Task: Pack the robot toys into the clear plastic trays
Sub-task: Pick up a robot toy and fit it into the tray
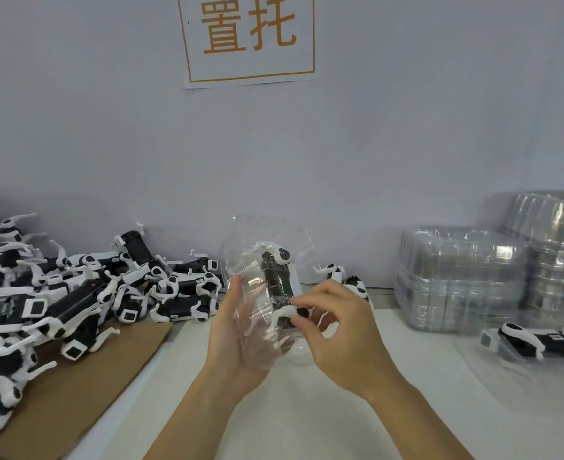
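At the centre of the view, both hands hold a clear plastic tray point(264, 293) raised off the white surface point(307, 410) and tilted upright. The left hand point(237, 340) cups the tray from behind and below, its thumb laid along the tray's left edge, so that grip is grasping the tray. Inside the tray sits a black-and-white robot toy point(279, 287), standing on end with its white legs at top and bottom. The right hand point(337, 330) comes in from 4 o'clock, and its thumb and forefinger pinch at the toy's lower white leg; the clear plastic makes it hard to say whether the fingers touch the toy itself or the tray wall over it.

From 8 to 10 o'clock a heap of loose robot toys point(74, 293) lies partly on a sheet of brown cardboard point(74, 386). At 3 o'clock stand stacks of empty clear trays point(463, 277) against the wall, and just in front of them a packed toy point(542, 340) lies flat on the surface. At 12 o'clock a paper sign point(250, 38) with orange characters hangs on the wall.
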Motion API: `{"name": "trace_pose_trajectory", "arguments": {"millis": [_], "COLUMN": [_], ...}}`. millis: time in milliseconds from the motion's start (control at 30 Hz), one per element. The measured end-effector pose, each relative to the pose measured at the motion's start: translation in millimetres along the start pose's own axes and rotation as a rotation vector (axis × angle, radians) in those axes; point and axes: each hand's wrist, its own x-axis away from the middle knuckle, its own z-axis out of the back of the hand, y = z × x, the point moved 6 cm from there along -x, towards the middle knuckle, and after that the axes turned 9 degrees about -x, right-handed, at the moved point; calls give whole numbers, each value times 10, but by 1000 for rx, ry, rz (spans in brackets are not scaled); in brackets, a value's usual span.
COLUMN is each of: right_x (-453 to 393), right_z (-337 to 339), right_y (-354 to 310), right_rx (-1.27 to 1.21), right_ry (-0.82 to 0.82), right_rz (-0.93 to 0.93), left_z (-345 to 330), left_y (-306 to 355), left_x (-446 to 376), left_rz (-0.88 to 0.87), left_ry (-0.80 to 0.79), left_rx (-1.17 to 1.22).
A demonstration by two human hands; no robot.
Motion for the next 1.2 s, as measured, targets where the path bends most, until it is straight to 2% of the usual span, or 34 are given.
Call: {"name": "trace_pose_trajectory", "arguments": {"millis": [100, 267, 367, 500, 533, 667, 733, 800, 833, 900, 933, 1000, 1067, 1133, 1200], "right_x": [-13, -47, -61, -40, -45, -51, -2, 83, 122, 141, 118, 55, 85, 166, 184], "right_z": [58, 94, 131, 191, 238, 561, 654, 742, 795, 854, 835, 639, 318, 139, 149], "right_y": [-1, -32, 8, 96, 146, 368, 481, 572, 589, 561, 541, 489, 461, 488, 504], "right_rx": [0, -32, -8, -119, -152, -146, -148, 21, 104, 140, 100, -19, -34, 142, 247], "right_ry": [29, 38, 51, 97, 122, 312, 377, 436, 471, 497, 460, 253, -46, -222, -275], "right_rz": [-28, -48, -77, -151, -204, -370, -489, -583, -612, -610, -583, -545, -554, -551, -559], "left_z": [34, -12, 9, -18, -39, -221, -287, -316, -304, -216, -172, -158, -247, -288, -183], "left_y": [11, 13, -18, 67, 131, 327, 371, 354, 313, 169, 76, -117, -213, -128, 41], "left_x": [-1, 11, -15, 8, 23, 106, 127, 93, 59, -6, -28, -20, 12, 20, -25], "left_rz": [-24, -47, -50, -118, -160, -376, -455, -526, -526, -408, -339, -276, -364, -474, -501], "left_ry": [26, -86, -94, -82, -89, -165, -118, -70, -58, -56, -94, -232, -328, -255, -18], "left_rx": [-61, -122, -153, -340, -430, -1042, -1220, -1409, -1570, -1912, -1996, -1994, -1866, -1622, -1472]}}
